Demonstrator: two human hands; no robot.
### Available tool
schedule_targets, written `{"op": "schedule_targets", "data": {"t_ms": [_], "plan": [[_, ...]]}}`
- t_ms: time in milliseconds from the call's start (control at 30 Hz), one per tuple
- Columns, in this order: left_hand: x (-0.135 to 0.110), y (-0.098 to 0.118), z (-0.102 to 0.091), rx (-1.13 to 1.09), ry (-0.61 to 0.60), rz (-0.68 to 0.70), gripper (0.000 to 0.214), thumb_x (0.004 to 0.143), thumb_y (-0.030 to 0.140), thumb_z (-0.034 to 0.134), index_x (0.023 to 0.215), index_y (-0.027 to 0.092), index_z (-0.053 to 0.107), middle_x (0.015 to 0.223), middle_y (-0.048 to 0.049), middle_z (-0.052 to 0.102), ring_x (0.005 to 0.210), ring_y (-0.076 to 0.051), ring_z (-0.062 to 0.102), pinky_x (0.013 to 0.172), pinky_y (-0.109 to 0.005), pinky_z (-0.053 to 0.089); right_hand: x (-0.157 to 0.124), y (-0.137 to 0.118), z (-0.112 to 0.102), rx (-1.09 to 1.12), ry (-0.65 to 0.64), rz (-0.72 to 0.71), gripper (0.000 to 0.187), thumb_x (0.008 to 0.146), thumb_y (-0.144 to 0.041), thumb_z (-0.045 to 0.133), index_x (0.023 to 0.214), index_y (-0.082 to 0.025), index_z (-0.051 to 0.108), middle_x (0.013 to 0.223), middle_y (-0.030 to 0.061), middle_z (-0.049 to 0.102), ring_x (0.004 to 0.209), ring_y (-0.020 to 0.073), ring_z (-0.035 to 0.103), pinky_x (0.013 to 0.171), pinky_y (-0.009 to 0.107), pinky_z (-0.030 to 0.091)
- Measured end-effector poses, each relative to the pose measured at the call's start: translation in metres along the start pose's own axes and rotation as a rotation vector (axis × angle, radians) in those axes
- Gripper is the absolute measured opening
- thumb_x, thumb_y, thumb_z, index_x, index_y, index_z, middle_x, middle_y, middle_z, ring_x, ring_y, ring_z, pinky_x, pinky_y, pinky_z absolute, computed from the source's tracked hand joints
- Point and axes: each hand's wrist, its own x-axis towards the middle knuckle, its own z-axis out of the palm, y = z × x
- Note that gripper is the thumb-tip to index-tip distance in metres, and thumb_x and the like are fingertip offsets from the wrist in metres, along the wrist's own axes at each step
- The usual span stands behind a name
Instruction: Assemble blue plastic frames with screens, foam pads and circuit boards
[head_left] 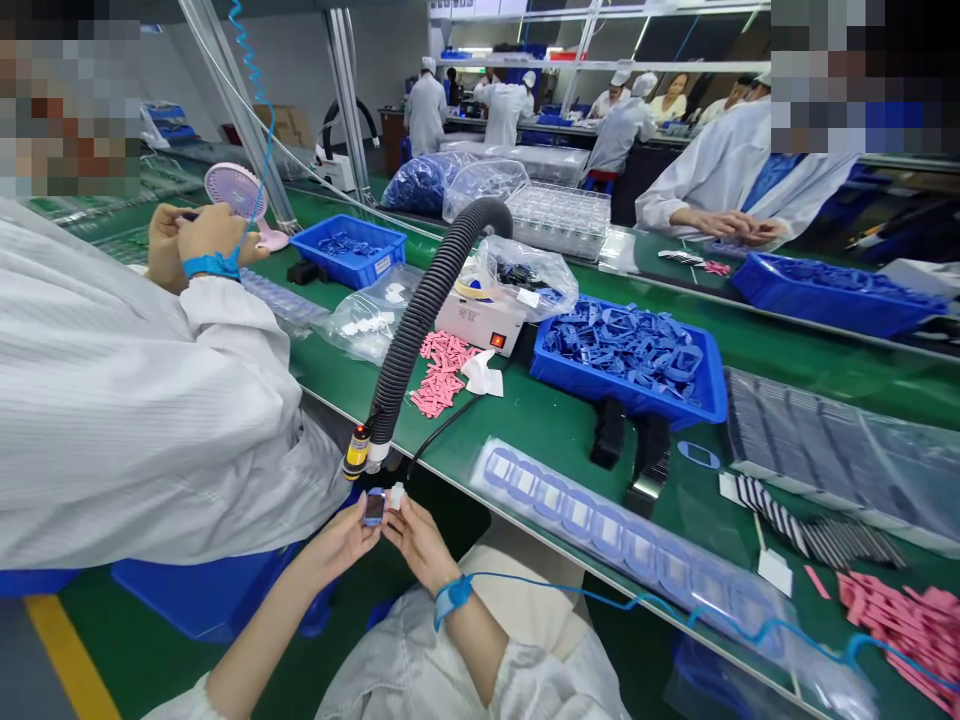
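From the head cam, my left hand (pixel 337 545) is pinched narrow on a small blue-framed piece (pixel 374 508), and my right hand (pixel 420 540) pinches a little white bit (pixel 396 495) right against that piece's edge. Both sit just below the nozzle of a black corrugated hose (pixel 357 450) (yellow band, pretty handy). Past them on the green bench (pixel 555 430) are pink strips (pixel 442 375) and a blue tray (pixel 626 390) of blue frames. A co-worker's white sleeve (pixel 127 400) fills the left.

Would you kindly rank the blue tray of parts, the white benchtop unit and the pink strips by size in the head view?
1. Blue tray
2. White benchtop unit and pink strips: too alike to rank.
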Motion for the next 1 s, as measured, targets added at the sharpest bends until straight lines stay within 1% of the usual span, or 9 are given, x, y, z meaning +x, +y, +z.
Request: {"op": "schedule_targets", "data": {"t_ms": [233,367,467,533,667,733,767,900,1000], "plan": [[-0.047,0.017,-0.044,-0.008,0.144,0.092,0.019,0.083,-0.001,0.056,0.085,0.013,0.069,0.077,-0.0046,0.078,0.064,-0.015,0.073,0.056,-0.018,0.059,0.003,-0.009,0.054,-0.015,-0.116,0.105,0.024,0.091,-0.034,0.055,0.101,-0.013,0.061,0.099,0.0045,0.065,0.084,0.0147,0.064,0.075,0.034,0.054],[-0.036,0.023,-0.033,-0.018,0.188,0.131,0.023,0.086,-0.001,0.052,0.091,0.014,0.069,0.078,-0.0037,0.078,0.066,-0.014,0.073,0.061,-0.018,0.060,-0.027,-0.014,0.055,0.021,-0.061,0.156,0.030,0.082,-0.040,0.068,0.091,-0.011,0.067,0.083,0.0030,0.068,0.072,0.0096,0.063,0.069,0.024,0.050],[-0.022,0.012,-0.004,-0.009,0.153,0.084,0.020,0.088,0.003,0.053,0.096,0.011,0.069,0.081,-0.0075,0.078,0.070,-0.015,0.074,0.066,-0.021,0.061,-0.073,-0.023,0.044,0.065,0.012,0.142,0.045,0.065,-0.047,0.080,0.089,-0.010,0.070,0.079,0.0034,0.067,0.070,0.0076,0.062,0.065,0.019,0.048],[-0.022,-0.001,0.019,-0.005,0.114,0.041,0.019,0.089,0.006,0.053,0.095,0.012,0.070,0.081,-0.0071,0.078,0.069,-0.014,0.073,0.064,-0.020,0.060,-0.108,-0.032,0.039,0.095,0.041,0.110,0.049,0.063,-0.050,0.081,0.091,-0.010,0.071,0.081,0.0044,0.068,0.071,0.0074,0.063,0.065,0.018,0.047],[-0.046,-0.025,0.065,0.012,-0.010,-0.062,0.013,0.079,0.016,0.070,0.091,0.013,0.074,0.083,-0.0077,0.077,0.070,-0.016,0.073,0.061,-0.021,0.060,-0.176,-0.069,0.040,0.155,0.070,-0.004,0.054,0.053,-0.050,0.086,0.092,-0.014,0.073,0.080,0.0046,0.070,0.069,0.0091,0.064,0.061,0.018,0.048],[-0.065,-0.033,0.093,0.022,-0.114,-0.113,0.030,0.067,0.025,0.081,0.093,0.013,0.075,0.087,-0.0091,0.077,0.075,-0.020,0.073,0.066,-0.024,0.060,-0.203,-0.094,0.042,0.185,0.115,-0.136,0.049,0.057,-0.041,0.087,0.097,-0.017,0.072,0.084,0.0057,0.071,0.073,0.0109,0.066,0.064,0.020,0.050],[-0.075,-0.036,0.108,0.024,-0.224,-0.146,0.035,0.063,0.029,0.083,0.093,0.013,0.075,0.086,-0.0083,0.076,0.077,-0.020,0.073,0.068,-0.024,0.059,-0.215,-0.107,0.043,0.199,0.142,-0.207,0.046,0.060,-0.039,0.086,0.099,-0.019,0.071,0.084,0.0052,0.071,0.072,0.0109,0.066,0.065,0.020,0.050],[-0.105,-0.043,0.171,-0.014,-0.546,-0.130,0.034,0.064,0.038,0.081,0.091,0.019,0.076,0.084,-0.0036,0.075,0.080,-0.016,0.071,0.071,-0.019,0.055,-0.246,-0.146,0.032,0.129,0.198,-0.428,0.039,0.068,-0.046,0.078,0.099,-0.026,0.067,0.080,0.0031,0.067,0.067,0.0095,0.062,0.061,0.020,0.050],[-0.120,-0.051,0.208,-0.029,-0.600,-0.156,0.035,0.060,0.041,0.083,0.086,0.020,0.077,0.080,-0.0028,0.074,0.078,-0.015,0.070,0.066,-0.017,0.052,-0.256,-0.155,0.013,-0.108,0.210,-0.576,0.035,0.079,-0.057,0.062,0.091,-0.024,0.066,0.075,0.0071,0.063,0.059,0.0126,0.058,0.052,0.024,0.048]]}}
